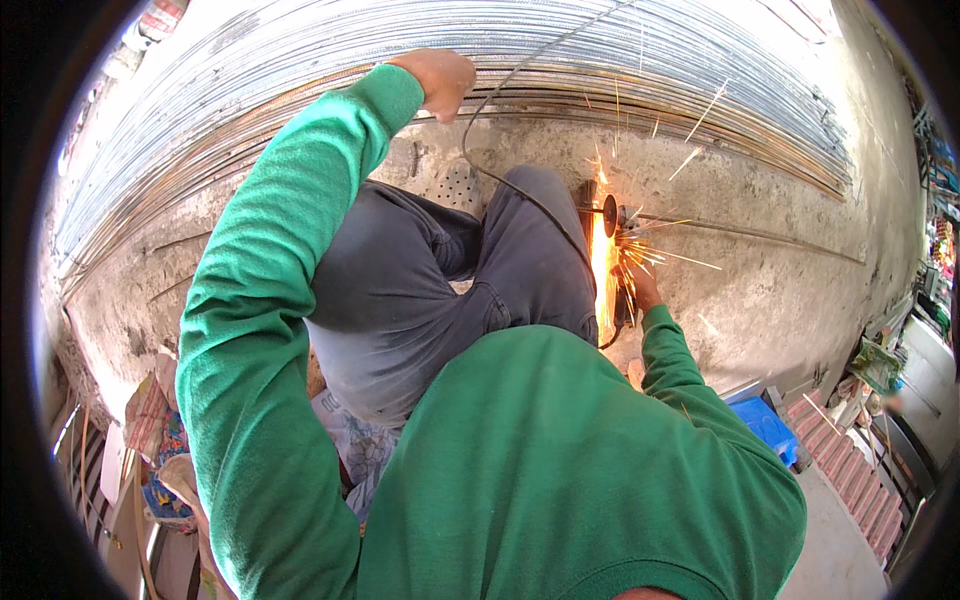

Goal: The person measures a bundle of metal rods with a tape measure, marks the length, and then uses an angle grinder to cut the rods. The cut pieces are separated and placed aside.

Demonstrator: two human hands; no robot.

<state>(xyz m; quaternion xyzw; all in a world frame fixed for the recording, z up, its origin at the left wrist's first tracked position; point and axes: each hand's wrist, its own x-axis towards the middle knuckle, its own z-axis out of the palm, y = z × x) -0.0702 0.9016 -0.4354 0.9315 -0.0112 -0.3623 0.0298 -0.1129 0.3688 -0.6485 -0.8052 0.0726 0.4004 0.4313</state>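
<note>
My right hand (pixel 648 287) is closed around an angle grinder (pixel 628 222), whose body is partly hidden by sparks and glare. Its dark cutting disc (pixel 610 215) meets a thin steel rod (pixel 750 229) that lies across the ground beside my right knee. Bright orange sparks (pixel 604 270) stream from the contact back toward me and fan out over my fingers. Further off to the left, my left hand (pixel 440 82) is curled at the near edge of a wide bundle of steel rods (pixel 560 50). What its fingers hold is hidden.
A dark power cable (pixel 520 190) loops over the rods and across my right knee. Beyond my left knee lies a perforated metal piece (pixel 458 188) on the concrete floor (pixel 720 270). A blue container (pixel 764 430) and stacked reddish ribbed pieces (pixel 850 480) are at the right; sacks (pixel 150 420) lie left.
</note>
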